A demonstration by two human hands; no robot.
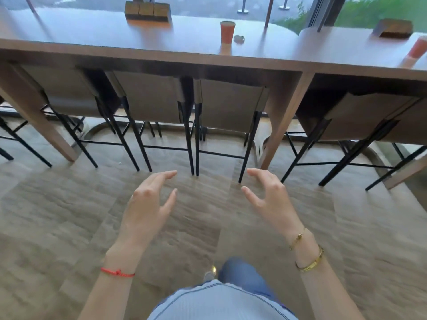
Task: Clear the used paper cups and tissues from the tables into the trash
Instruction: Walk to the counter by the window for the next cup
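My left hand and my right hand hang out in front of me over the floor, both empty, fingers spread wide and loosely curled, palms turned toward each other with a clear gap between them. A thin red string circles my left wrist; two gold bracelets, one a fine chain and one a flat band, sit on my right.

At twelve o'clock, well beyond my fingertips, a long smooth wooden table runs across the view against a window. On it stands an orange paper cup, upright, tapered, with a pale rim. Just beside it at its three o'clock lies a small crumpled tissue, greyish and blurred. At two o'clock, near the frame's edge, a second orange cup stands on the neighbouring tabletop, smeared by motion. A block-shaped wooden holder sits at eleven o'clock on the table's far side.

Tucked under the tables are stools with flat brownish backs and thin black metal legs. The floor has a streaked, wood-grain finish.
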